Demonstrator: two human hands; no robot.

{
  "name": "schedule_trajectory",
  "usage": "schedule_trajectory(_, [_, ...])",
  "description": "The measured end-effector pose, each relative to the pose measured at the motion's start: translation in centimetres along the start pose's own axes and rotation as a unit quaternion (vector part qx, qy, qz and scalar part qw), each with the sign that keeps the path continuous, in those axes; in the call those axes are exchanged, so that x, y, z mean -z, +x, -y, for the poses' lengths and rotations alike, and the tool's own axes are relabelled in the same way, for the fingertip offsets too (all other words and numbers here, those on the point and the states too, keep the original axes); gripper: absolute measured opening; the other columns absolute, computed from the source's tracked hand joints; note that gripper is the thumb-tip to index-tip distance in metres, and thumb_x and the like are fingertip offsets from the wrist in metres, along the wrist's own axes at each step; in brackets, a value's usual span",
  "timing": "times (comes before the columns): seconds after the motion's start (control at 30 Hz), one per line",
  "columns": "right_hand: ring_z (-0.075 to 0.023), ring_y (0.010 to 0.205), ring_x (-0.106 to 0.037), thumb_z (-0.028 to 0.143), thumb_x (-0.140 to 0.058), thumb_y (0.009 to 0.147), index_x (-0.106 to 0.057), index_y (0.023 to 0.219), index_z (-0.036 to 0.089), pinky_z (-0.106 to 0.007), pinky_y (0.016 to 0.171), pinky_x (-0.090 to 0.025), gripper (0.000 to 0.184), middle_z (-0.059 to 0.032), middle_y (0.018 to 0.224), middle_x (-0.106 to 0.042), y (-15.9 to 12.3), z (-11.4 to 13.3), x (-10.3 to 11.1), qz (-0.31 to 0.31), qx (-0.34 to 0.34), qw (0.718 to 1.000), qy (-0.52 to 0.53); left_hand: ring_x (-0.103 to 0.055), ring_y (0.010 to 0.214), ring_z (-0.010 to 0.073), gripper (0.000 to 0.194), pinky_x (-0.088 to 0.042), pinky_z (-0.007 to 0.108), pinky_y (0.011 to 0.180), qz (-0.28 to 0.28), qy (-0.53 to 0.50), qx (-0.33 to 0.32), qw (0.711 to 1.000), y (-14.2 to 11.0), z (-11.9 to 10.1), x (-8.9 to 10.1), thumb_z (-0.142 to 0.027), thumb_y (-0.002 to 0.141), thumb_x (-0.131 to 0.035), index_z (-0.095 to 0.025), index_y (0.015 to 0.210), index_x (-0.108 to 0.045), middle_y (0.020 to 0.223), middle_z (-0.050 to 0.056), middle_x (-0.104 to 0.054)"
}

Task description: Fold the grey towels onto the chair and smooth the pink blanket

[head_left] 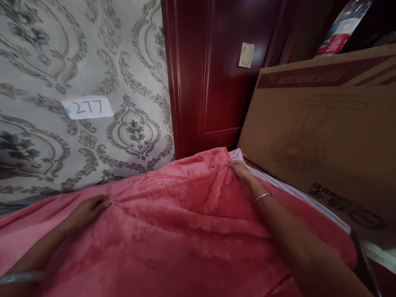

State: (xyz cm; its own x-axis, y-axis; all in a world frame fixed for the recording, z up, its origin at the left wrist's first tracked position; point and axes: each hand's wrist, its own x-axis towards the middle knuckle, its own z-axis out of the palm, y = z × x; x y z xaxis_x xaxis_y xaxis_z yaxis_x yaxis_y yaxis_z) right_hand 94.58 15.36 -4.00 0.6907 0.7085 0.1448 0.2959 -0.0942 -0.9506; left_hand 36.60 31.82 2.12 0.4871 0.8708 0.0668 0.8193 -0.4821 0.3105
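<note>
A pink fleece blanket (173, 231) spreads across the surface before me, with creases running between my hands. On the left, my left hand (93, 207) pinches a bit of the blanket, and folds fan out from its fingertips. My right hand (239, 169) reaches farther out and grips the blanket near its far right corner. Beneath that corner a striped white and pink cloth (287, 190) shows along the right edge. The tips of the right fingers are partly hidden in the fabric.
Patterned wallpaper (133, 82) with a paper label (89, 108) reading 277 rises behind the blanket. A dark red panel (198, 74) carries a square plate (246, 55). At right stands a large cardboard box (340, 140), with a plastic bottle (343, 31) above its top edge.
</note>
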Motion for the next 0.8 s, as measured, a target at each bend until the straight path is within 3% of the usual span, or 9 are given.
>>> schedule_trajectory(0.13, [-0.0183, 0.070, -0.064, 0.043, -0.058, 0.085, -0.064, 0.091, 0.021, -0.027, 0.063, -0.055, 0.024, -0.0025, 0.077, -0.070, 0.0, -1.3, -0.1, -0.028, -0.001, 0.996, 0.084, -0.070, 0.093, 0.0288, 0.053, -0.052, 0.034, 0.086, -0.064, -0.017, 0.022, 0.998, 0.2, -0.2, 0.1, -0.069, 0.073, -0.033, -0.024, 0.085, -0.058, 0.091, 0.007, -0.074])
schedule_trajectory(0.33, [-0.0209, 0.081, -0.069, 0.034, -0.074, 0.074, -0.067, 0.113, 0.021, -0.035, 0.075, -0.060, 0.042, -0.0060, 0.095, -0.074, 0.6, -2.4, -0.3, 0.031, -0.015, 0.991, 0.127, -0.066, 0.116, 0.0341, 0.070, -0.049, 0.040, 0.101, -0.039, 0.009, 0.058, 0.998, 0.4, 0.0, -2.6, -0.072, 0.070, -0.030, -0.019, 0.104, -0.061, 0.119, 0.017, -0.073])
schedule_trajectory(0.43, [-0.0196, 0.080, -0.068, 0.026, -0.072, 0.073, -0.063, 0.129, 0.021, -0.036, 0.077, -0.059, 0.057, -0.0050, 0.097, -0.073, 1.7, -2.3, 0.4, 0.044, 0.005, 0.996, 0.075, -0.066, 0.117, 0.0364, 0.071, -0.050, 0.042, 0.101, -0.073, 0.032, 0.065, 0.995, 0.3, 0.3, -3.4, -0.070, 0.070, -0.028, -0.017, 0.104, -0.061, 0.120, 0.021, -0.071])
schedule_trajectory(0.53, [-0.0193, 0.079, -0.067, 0.024, -0.064, 0.078, -0.059, 0.138, 0.018, -0.037, 0.079, -0.058, 0.060, -0.0042, 0.094, -0.073, 2.7, -2.6, 0.8, 0.020, 0.031, 0.999, -0.006, -0.069, 0.107, 0.0360, 0.065, -0.054, 0.043, 0.093, -0.101, 0.052, 0.067, 0.991, 0.2, 0.6, -3.5, -0.068, 0.075, -0.023, -0.020, 0.099, -0.060, 0.112, 0.019, -0.074])
schedule_trajectory(0.67, [-0.0225, 0.092, -0.068, 0.025, -0.064, 0.080, -0.065, 0.128, 0.014, -0.037, 0.088, -0.056, 0.050, -0.0085, 0.101, -0.073, 3.1, -3.5, 0.2, -0.006, 0.030, 0.998, -0.052, -0.069, 0.109, 0.0372, 0.060, -0.053, 0.045, 0.098, -0.107, 0.062, 0.059, 0.991, 0.5, 1.2, -3.9, -0.066, 0.075, -0.024, -0.023, 0.093, -0.061, 0.111, 0.018, -0.075])
schedule_trajectory(0.8, [-0.0255, 0.097, -0.069, 0.034, -0.066, 0.084, -0.067, 0.127, 0.015, -0.039, 0.089, -0.056, 0.047, -0.0118, 0.108, -0.073, 3.2, -3.6, 0.1, 0.007, 0.026, 0.997, -0.078, -0.070, 0.111, 0.0368, 0.058, -0.053, 0.045, 0.100, -0.110, 0.053, 0.050, 0.991, 0.7, 1.5, -4.2, -0.065, 0.072, -0.029, -0.024, 0.092, -0.064, 0.111, 0.015, -0.076])
